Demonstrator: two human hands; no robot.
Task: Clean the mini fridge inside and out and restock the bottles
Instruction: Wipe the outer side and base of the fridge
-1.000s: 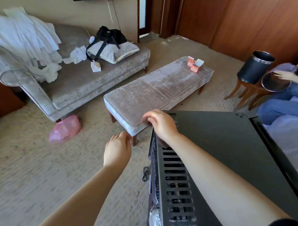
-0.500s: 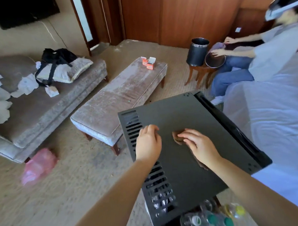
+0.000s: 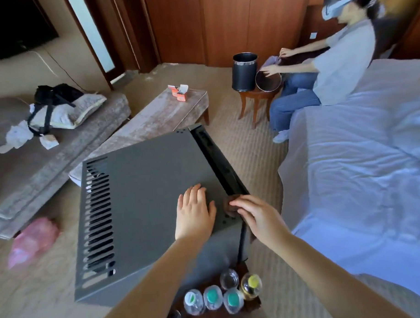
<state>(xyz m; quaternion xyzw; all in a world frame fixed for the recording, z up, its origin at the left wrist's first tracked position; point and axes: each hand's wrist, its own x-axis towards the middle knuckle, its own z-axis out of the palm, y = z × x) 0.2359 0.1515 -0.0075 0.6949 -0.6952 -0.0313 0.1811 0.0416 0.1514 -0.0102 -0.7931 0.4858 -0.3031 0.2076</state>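
Observation:
The dark grey mini fridge fills the middle of the view, seen from above, with vent slots along its left side and its black door edge on the right. My left hand lies flat on the fridge top, fingers apart. My right hand presses a brown cloth against the top's near right corner by the door edge. Several bottles with green, white and yellow caps stand on a dark wooden surface just below the fridge.
A white bed lies to the right, where a seated person handles a round tray beside a black bin on a small stool. A padded bench and sofa stand to the left. A pink bag lies on the carpet.
The view has swung right and down. My right hand has slid the cloth from the middle of the fridge top to its right corner. My left hand has moved right across the top.

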